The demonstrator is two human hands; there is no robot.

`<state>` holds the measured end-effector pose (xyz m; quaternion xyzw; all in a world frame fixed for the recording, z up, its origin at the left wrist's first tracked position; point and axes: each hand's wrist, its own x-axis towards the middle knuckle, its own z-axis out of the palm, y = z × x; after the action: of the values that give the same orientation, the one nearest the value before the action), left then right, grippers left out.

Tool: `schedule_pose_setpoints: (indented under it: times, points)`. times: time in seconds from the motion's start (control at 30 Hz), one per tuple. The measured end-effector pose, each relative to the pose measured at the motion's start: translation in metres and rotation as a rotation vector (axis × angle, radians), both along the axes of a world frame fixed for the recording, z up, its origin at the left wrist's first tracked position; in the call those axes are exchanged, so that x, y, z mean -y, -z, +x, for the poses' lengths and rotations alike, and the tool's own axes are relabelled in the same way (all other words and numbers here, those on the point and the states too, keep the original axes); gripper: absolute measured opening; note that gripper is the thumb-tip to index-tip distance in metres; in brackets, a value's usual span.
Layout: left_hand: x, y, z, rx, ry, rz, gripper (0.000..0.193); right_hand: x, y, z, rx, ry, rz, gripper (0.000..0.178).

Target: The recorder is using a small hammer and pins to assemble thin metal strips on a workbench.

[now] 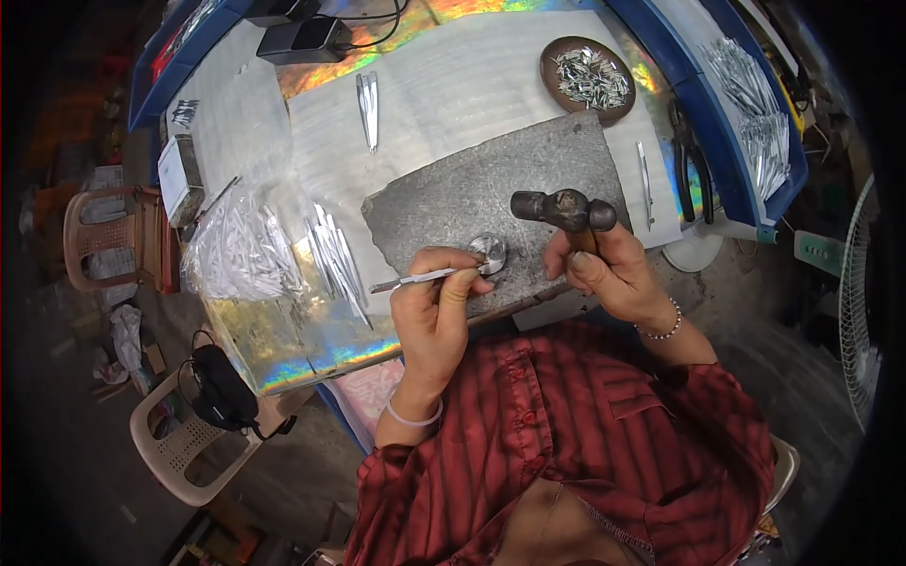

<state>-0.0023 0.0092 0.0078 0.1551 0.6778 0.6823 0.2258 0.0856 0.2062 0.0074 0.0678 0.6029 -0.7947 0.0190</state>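
Observation:
My left hand (432,311) is closed in a pinch around a slim silver metal strip (415,279), which points left out of my fingers. Its other end lies by a small round metal block (488,251) on a grey slab (528,170). In my right hand (618,278) is a ball-peen hammer (564,208), its head raised above the slab and its wooden handle partly hidden by my fingers. Left of the slab lie several similar slim metal strips (332,257), beside a clear plastic bag (241,250) full of them.
A brown bowl (557,92) of small metal pins stands at the back right. Slim metal pieces (367,111) lie on the white sheet (444,104). Black-handled pliers (692,170) and a blue tray (788,179) of strips are at right, near a fan (854,302). Plastic chairs (175,439) stand left.

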Motion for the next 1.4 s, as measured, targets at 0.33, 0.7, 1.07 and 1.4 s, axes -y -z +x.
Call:
schedule_pose_setpoints:
  times: [0.33, 0.7, 1.07, 1.4]
  points:
    - [0.002, 0.003, -0.001, -0.054, 0.030, -0.019, 0.008, -0.002, 0.002, -0.006, -0.136, -0.005, 0.346, 0.037]
    - [-0.004, -0.001, -0.001, -0.350, 0.061, -0.212, 0.007, 0.001, 0.009, -0.005, -0.141, 0.052, 0.335, 0.035]
    - [-0.007, -0.007, -0.004, -0.891, 0.151, -0.361, 0.024, 0.010, -0.075, -0.026, -0.401, -0.241, 0.663, 0.039]
    - [0.004, -0.032, -0.008, -0.621, 0.343, -0.399, 0.029, 0.026, -0.096, -0.034, -0.458, -0.355, 0.945, 0.042]
